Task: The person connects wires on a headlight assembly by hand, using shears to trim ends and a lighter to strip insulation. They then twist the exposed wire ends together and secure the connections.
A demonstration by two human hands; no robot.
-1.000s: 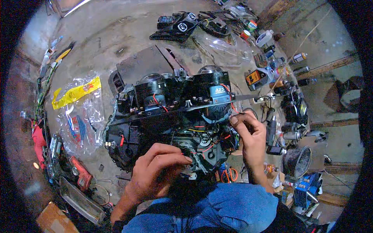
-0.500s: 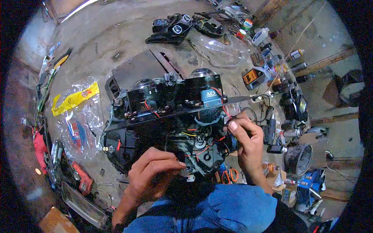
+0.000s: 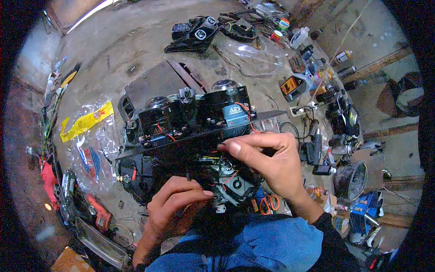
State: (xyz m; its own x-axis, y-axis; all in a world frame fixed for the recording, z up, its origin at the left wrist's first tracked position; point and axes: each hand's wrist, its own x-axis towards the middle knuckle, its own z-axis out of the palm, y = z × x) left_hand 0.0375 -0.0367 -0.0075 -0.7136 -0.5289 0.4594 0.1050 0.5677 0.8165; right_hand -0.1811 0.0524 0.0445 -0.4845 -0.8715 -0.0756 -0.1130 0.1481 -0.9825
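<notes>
My right hand pinches thumb to forefinger over the headlight assembly, on a wire whose dark end shows at the fingertips. A red wire runs down to this hand from the projector lamp with a blue "AES" label. Lower left, my left hand has its fingers closed together; what they hold is hidden. Beside it lies the open black headlight housing, with loose red and yellow wires inside. A second projector lamp stands to the left on the same dark panel.
A clear plastic bag with a yellow strip lies left. A red power tool is lower left, orange-handled scissors near my knees. Bottles, a power strip and a round metal pot line the right; other lamp parts lie beyond.
My right hand has moved left, from the right edge of the assembly to over its middle. My left hand has stayed nearly in place. The view has shifted slightly.
</notes>
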